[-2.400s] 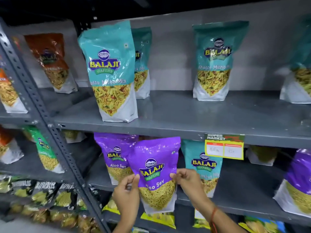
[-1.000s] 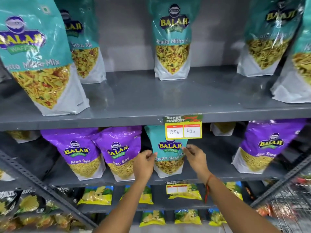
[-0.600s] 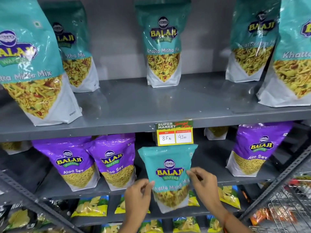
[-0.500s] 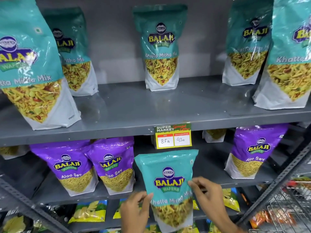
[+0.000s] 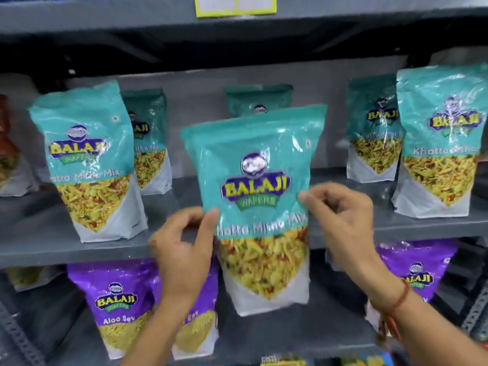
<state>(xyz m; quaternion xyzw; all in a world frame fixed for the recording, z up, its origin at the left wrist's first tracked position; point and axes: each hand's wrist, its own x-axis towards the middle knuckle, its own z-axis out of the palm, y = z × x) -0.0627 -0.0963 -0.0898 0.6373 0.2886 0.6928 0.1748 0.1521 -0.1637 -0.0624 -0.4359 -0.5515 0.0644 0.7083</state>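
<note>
Left hand point(image 5: 182, 249) and right hand point(image 5: 340, 223) each pinch a side edge of a teal Khatta Mitha Mix pouch point(image 5: 258, 180), thumbs on its front. The pouch is upright in the air, in front of the front edge of a grey metal shelf point(image 5: 66, 253), its base hanging below that edge.

It seems bound for this shelf. To place it well, lift the base clear of the front edge, keep it level, and set it down flat in the bare middle stretch.

A matching pouch point(image 5: 260, 101) stands at the back, directly behind, so pushing too deep could topple it. More teal pouches stand towards the left end point(image 5: 89, 167) and the right end point(image 5: 441, 143), well apart from the gap. Purple Aloo Sev pouches point(image 5: 116, 299) sit on the shelf below. A yellow price label point(image 5: 235, 5) hangs on the shelf edge above.
</note>
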